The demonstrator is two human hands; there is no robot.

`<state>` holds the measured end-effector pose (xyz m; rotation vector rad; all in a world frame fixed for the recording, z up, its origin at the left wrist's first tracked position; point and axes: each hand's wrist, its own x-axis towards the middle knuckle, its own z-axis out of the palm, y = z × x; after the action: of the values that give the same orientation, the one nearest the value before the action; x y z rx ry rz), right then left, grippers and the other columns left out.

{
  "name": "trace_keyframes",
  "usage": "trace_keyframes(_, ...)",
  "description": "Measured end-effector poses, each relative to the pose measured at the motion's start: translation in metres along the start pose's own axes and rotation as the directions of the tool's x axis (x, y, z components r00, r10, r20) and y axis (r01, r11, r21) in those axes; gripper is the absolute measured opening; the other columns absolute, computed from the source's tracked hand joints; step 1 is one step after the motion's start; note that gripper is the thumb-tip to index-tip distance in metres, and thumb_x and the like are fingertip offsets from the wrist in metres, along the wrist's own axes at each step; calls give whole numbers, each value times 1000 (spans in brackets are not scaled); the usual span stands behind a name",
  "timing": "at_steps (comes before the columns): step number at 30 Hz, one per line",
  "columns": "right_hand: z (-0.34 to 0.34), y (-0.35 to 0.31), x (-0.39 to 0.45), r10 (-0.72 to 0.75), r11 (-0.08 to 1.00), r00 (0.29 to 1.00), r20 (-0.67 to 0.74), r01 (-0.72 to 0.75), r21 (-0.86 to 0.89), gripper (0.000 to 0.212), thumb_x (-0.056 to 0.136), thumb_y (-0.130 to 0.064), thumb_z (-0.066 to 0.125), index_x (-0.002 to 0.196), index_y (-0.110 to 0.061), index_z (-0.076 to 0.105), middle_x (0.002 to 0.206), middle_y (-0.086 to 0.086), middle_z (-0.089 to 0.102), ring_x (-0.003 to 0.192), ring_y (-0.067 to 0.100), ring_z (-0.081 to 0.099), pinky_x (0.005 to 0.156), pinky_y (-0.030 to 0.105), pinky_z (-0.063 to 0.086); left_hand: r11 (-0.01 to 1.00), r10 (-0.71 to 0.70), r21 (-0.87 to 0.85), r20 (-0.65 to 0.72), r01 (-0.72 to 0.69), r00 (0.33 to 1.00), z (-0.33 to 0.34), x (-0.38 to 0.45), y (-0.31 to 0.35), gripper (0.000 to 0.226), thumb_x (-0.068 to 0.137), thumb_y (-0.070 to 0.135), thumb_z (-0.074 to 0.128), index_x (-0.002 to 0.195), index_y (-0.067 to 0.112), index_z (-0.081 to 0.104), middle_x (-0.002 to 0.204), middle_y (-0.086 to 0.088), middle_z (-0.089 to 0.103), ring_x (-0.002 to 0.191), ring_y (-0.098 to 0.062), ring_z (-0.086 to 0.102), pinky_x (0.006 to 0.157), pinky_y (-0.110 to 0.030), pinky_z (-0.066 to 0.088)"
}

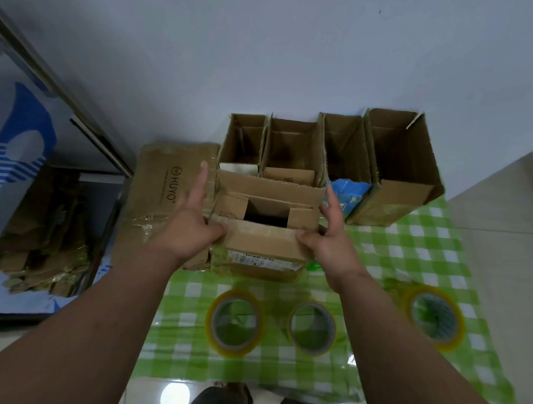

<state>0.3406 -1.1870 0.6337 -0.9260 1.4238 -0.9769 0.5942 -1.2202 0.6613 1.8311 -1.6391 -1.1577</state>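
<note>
The cardboard box (265,253) is half closed — side flaps (231,208) are folded in, and the near flap (262,235) is pressed down by the left hand (189,229) and right hand (329,238), fingers straight and apart. The far flap (268,186) and taping are judged outstanding.

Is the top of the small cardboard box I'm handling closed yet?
Partly open: the small brown cardboard box shows a dark gap between its two infolded side flaps.

Light: dim, even, cool grey cast. Glare: two round white reflections on glossy floor tile (143,400) just off the near edge of the checked cloth (424,237). Shadows: soft, faint; front box (263,244) opening, at cloth's far edge, reads black. Focus: soft overall. Distortion: lines bow left of cloth.
</note>
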Motion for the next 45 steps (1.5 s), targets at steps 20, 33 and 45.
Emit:
trace_keyframes(20,23,2,-1,-192,943,942,-276,99,-319,12,88,-8,67,89,-19,64,112,1,56,96,0,53,78,0,37,993,58,-96,-153,-74,986,21,0,-17,26,90,33,68,116,37,69,117,10,59,93,1,55,82,-19,48)
trace_keyframes(33,31,8,-9,-232,915,920,-314,97,-392,12,94,-19,60,103,-21,68,136,2,49,128,11,44,105,28,38,915,331,305,-191,-265,924,28,-14,-13,27,93,24,64,118,19,71,103,13,42,104,-15,43,92,-31,40)
trace_keyframes(45,24,32,-33,3,999,762,-648,-35,-37,14,99,-20,48,107,-20,59,108,1,61,100,20,59,89,38,49,926,371,204,-357,-316,857,27,-31,-7,28,89,14,68,117,14,72,110,7,46,111,-20,46,98,-26,33)
